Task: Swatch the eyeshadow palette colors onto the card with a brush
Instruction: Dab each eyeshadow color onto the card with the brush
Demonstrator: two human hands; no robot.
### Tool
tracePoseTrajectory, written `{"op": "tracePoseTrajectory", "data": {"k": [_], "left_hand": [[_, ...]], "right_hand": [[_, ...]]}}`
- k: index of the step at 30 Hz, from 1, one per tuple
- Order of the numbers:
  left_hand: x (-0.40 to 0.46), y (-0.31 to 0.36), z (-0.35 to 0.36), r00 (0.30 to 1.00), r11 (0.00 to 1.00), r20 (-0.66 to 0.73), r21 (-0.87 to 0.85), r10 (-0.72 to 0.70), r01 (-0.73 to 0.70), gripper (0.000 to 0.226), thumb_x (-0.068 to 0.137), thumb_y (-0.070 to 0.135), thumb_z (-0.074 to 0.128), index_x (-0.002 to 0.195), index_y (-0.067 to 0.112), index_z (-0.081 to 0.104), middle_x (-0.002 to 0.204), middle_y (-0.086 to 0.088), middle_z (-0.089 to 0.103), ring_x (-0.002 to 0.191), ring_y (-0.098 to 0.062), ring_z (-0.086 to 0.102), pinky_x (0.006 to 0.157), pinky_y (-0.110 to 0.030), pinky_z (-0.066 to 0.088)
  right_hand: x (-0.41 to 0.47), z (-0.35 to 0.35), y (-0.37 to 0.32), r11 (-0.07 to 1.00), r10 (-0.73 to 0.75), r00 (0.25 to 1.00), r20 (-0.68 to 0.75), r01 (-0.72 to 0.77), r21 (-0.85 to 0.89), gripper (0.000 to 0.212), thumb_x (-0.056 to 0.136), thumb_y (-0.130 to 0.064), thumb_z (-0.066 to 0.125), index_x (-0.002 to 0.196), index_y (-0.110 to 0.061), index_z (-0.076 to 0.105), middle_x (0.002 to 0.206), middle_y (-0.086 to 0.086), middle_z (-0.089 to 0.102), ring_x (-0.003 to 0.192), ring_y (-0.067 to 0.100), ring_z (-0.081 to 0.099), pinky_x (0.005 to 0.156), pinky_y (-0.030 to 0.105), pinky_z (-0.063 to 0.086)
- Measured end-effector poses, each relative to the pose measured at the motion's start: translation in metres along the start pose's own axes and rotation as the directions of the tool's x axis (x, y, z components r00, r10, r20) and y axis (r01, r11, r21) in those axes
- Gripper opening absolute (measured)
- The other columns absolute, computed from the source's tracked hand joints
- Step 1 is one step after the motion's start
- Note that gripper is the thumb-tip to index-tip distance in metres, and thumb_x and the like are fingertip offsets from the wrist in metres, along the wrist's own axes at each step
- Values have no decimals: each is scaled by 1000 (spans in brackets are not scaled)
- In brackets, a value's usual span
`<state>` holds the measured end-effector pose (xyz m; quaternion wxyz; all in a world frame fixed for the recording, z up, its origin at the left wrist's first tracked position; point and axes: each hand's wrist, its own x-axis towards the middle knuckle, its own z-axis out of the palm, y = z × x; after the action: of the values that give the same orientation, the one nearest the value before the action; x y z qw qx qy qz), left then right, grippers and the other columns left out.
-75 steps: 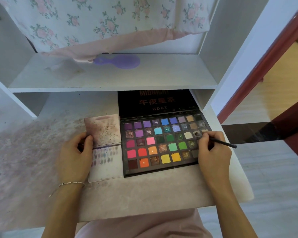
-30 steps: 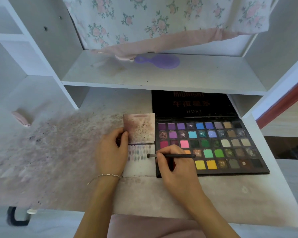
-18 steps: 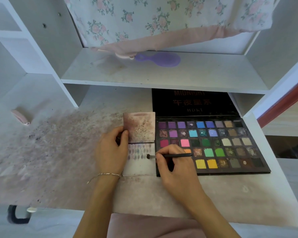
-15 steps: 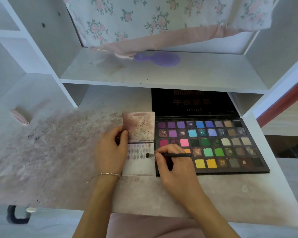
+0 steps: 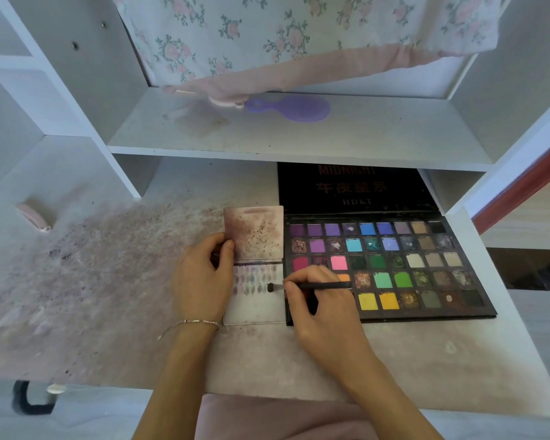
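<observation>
A: Since a couple of seconds back, our right hand (image 5: 323, 308) has carried the brush (image 5: 308, 285) off the palette's (image 5: 391, 268) 3 o'clock pans to the card (image 5: 256, 308), just beside the palette at its 9 o'clock

B: Fingers pinched on the handle, tip at the swatch rows

A: And our left hand (image 5: 200, 277)?

B: Thumb and fingers clamp the card's stained flap (image 5: 254, 233), likely so the card can't slide under the stroke
</observation>
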<state>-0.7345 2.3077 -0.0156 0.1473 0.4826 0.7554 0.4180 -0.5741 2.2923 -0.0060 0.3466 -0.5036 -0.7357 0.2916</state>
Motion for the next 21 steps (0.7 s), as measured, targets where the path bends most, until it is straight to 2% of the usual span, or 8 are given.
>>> {"op": "tracePoseTrajectory", "data": {"k": [5,12,21], "left_hand": [[0,0,0,1000,1000,6,-1,0,0,19,89,23,50,99,20,66,83,3,65,81,-20,58,72,-37,48],[0,-1,0,1000,1000,-1,13,-3,3,19,88,24,51,100,19,66,82,3,64,81,-20,57,70,-33,45],[0,0,0,1000,1000,5,18,8,-8,20,89,24,50,101,19,66,83,4,64,81,-19,57,72,-34,46]], "right_hand": [[0,0,0,1000,-8,1000,6,8,-1,13,83,-30,47,82,-20,56,77,-13,50,77,4,50,63,22,43],[-1,0,0,1000,-8,1000,2,8,0,13,83,-30,47,82,-21,56,77,-12,52,77,4,50,64,22,43],[0,0,1,999,-14,1000,-20,14,28,12,83,-29,48,80,-21,56,75,-13,52,76,4,51,62,21,43]]}}
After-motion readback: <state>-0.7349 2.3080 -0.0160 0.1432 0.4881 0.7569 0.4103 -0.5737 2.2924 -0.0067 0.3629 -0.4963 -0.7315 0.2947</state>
